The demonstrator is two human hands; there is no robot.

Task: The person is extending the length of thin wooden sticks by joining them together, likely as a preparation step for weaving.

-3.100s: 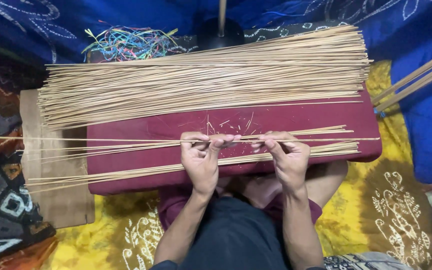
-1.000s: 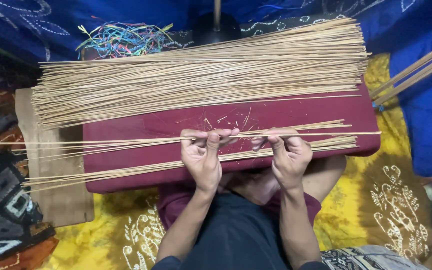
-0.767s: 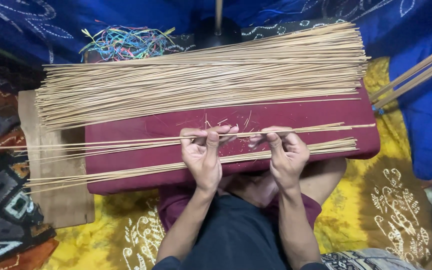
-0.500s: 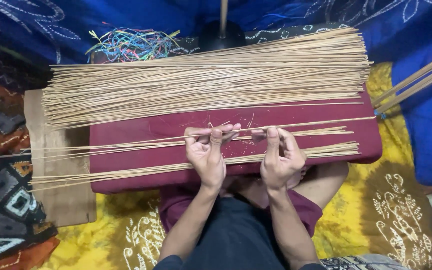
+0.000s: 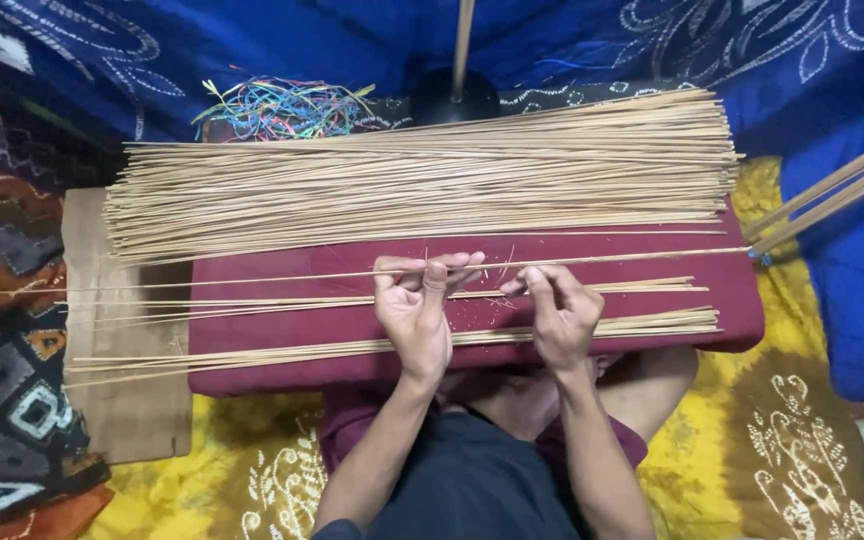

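Observation:
My left hand [image 5: 417, 305] and my right hand [image 5: 557, 310] rest side by side on a maroon cushion [image 5: 282, 320] across my lap. Both pinch one long thin bamboo stick [image 5: 252, 281] that runs left to right across the cushion. A small bundle of sticks [image 5: 282, 351] lies under my palms at the near edge. Another few sticks [image 5: 642, 288] lie just beyond my fingers. A wide pile of thin sticks [image 5: 422, 180] covers the far side of the cushion.
A tangle of coloured threads [image 5: 282, 108] lies beyond the pile. A wooden board [image 5: 127, 410] sticks out at the left under the cushion. Thicker bamboo strips [image 5: 832, 190] lean in from the right. A dark round base with an upright rod [image 5: 457, 90] stands behind. Patterned cloths cover the floor.
My right hand has slid left along the stick, closer to my left hand. The held stick has shifted slightly away from me.

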